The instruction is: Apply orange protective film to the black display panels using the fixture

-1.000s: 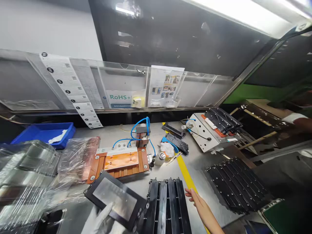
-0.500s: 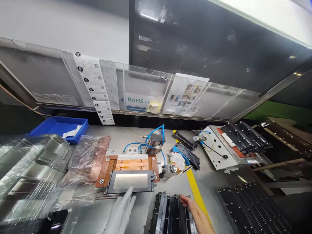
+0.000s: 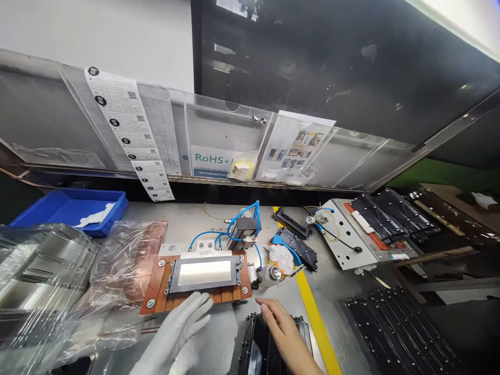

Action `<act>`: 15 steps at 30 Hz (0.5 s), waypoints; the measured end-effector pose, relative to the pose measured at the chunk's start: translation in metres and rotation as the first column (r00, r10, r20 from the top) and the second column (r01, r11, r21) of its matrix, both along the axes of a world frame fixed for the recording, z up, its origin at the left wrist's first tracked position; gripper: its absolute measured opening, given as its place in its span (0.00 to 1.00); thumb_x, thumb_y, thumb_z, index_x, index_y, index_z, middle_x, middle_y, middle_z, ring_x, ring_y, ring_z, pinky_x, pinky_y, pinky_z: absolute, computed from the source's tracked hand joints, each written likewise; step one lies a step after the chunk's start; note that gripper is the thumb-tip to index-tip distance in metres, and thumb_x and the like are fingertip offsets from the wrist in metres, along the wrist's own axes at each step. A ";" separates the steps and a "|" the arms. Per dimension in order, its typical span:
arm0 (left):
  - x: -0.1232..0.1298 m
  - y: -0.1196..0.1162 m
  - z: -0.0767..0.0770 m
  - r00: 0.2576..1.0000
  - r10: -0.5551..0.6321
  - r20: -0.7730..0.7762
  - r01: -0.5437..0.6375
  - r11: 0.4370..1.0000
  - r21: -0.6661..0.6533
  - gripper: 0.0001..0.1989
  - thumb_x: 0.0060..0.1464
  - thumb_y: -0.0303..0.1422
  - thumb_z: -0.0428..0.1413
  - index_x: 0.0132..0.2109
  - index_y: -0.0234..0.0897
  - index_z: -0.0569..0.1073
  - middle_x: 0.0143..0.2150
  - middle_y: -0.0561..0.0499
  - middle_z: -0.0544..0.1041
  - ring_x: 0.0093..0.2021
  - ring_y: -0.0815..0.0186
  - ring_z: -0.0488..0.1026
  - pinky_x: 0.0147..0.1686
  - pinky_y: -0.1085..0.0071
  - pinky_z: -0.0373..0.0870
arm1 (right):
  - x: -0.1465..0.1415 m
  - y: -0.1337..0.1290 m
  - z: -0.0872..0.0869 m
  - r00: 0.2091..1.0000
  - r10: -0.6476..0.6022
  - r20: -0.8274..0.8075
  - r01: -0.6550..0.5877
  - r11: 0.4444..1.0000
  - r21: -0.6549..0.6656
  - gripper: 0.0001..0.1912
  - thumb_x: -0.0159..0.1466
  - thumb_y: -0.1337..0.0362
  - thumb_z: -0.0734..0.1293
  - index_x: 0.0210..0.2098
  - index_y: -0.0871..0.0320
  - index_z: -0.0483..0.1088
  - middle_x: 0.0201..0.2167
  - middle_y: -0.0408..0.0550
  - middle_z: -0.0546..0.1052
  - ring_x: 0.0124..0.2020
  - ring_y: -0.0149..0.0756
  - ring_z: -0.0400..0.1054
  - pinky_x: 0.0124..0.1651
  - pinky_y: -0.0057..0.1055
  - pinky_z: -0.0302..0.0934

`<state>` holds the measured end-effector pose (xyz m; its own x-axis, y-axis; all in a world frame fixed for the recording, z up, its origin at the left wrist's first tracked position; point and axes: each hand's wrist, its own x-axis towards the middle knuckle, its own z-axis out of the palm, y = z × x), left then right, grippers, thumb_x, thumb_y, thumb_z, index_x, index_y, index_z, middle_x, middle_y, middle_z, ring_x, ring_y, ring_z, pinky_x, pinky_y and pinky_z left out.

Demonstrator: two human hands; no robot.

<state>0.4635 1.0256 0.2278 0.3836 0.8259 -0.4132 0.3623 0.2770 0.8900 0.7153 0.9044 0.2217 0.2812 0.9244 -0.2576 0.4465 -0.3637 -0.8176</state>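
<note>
the desk (image 3: 183,219) carried an orange fixture (image 3: 156,291) with a black frame (image 3: 203,273) seated on top. at 6 o'clock of it, the gloved left hand (image 3: 175,333) lay released, fingers spread. the bare right hand (image 3: 283,333) rested flat, released, on black trays (image 3: 253,349).

My left hand (image 3: 177,338) wears a matt white cloth glove; my right hand (image 3: 287,338) is bare on glossy black plastic frames (image 3: 260,351). I see a dull grey metal benchtop (image 3: 187,216), an orange copper-toned fixture plate (image 3: 158,284), crinkled clear plastic bags (image 3: 125,265)
</note>
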 end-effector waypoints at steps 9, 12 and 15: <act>0.026 0.034 -0.001 0.846 -0.177 -0.502 0.440 0.763 0.473 0.31 0.60 0.45 0.48 0.64 0.32 0.68 0.68 0.39 0.66 0.70 0.46 0.57 0.69 0.50 0.50 | 0.004 0.049 -0.010 0.929 0.135 0.345 -0.133 0.991 -0.029 0.23 0.69 0.58 0.60 0.62 0.53 0.65 0.65 0.55 0.65 0.64 0.48 0.62 0.65 0.46 0.60; 0.036 0.034 -0.016 0.745 -0.132 -0.654 0.566 0.644 0.514 0.36 0.61 0.48 0.49 0.68 0.28 0.60 0.71 0.36 0.59 0.71 0.45 0.53 0.69 0.48 0.48 | 0.005 0.056 -0.009 0.918 0.151 0.366 -0.148 0.988 -0.038 0.21 0.68 0.59 0.61 0.60 0.53 0.67 0.62 0.55 0.69 0.63 0.51 0.64 0.64 0.48 0.60; 0.035 0.033 -0.024 0.727 -0.097 -0.680 0.584 0.609 0.537 0.36 0.62 0.49 0.46 0.68 0.27 0.59 0.71 0.35 0.59 0.71 0.45 0.54 0.69 0.48 0.50 | 0.009 0.056 -0.004 0.918 0.149 0.367 -0.137 0.989 -0.057 0.17 0.69 0.59 0.60 0.53 0.53 0.73 0.53 0.55 0.75 0.53 0.52 0.72 0.57 0.48 0.65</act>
